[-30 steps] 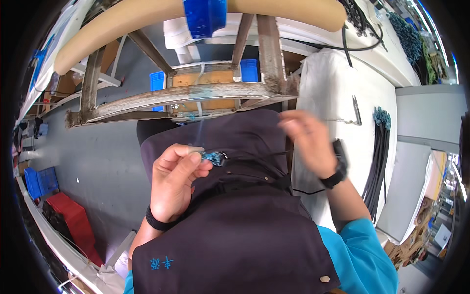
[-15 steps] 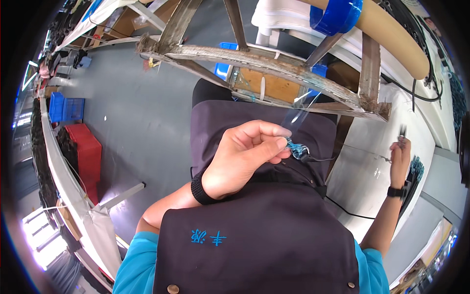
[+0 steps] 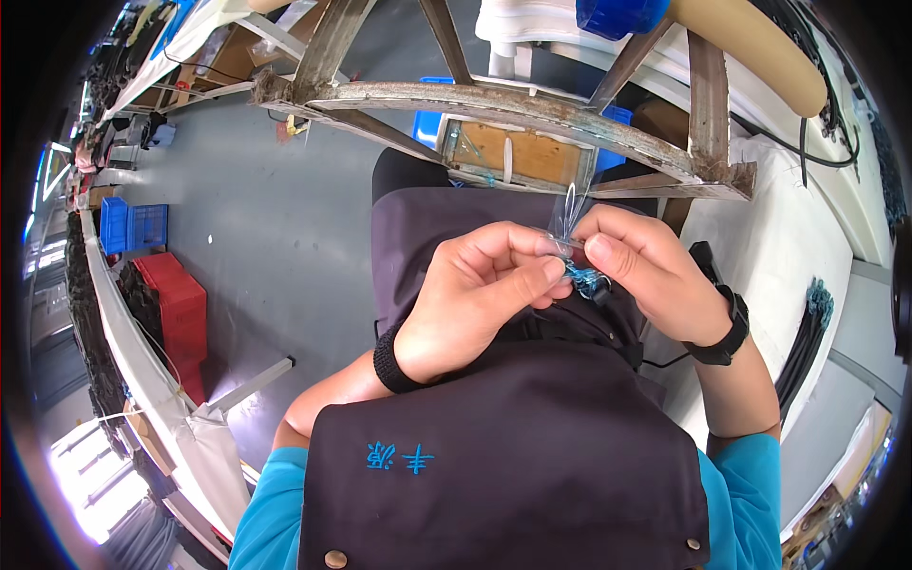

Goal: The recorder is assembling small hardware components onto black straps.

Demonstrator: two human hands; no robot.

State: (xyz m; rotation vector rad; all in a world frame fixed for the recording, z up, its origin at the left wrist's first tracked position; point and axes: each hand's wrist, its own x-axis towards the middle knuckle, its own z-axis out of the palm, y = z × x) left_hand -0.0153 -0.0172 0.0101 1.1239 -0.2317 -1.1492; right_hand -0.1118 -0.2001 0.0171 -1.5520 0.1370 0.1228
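Observation:
Above my lap, my left hand (image 3: 489,294) is closed in a pinch on a small bundle of blue thread (image 3: 586,278). Clear, shiny loops (image 3: 570,204) stand up from between the fingertips of both hands. My right hand (image 3: 651,271) meets the left from the right side, its thumb and forefinger pinched at the base of those loops. A thin pale piece runs between the two hands there; its kind is too small to tell. Just under the right fingers, a dark end hangs from the blue bundle.
A worn metal frame (image 3: 494,103) spans the space ahead, with a wooden-bottomed tray (image 3: 518,154) beneath it. Black cords with blue ends (image 3: 819,304) lie over the white-covered surface (image 3: 760,218) at right. Red (image 3: 176,304) and blue crates (image 3: 133,226) stand on the left floor.
My right hand has come in from the far right to meet the left hand at the blue thread. The left hand keeps its pinch almost in place.

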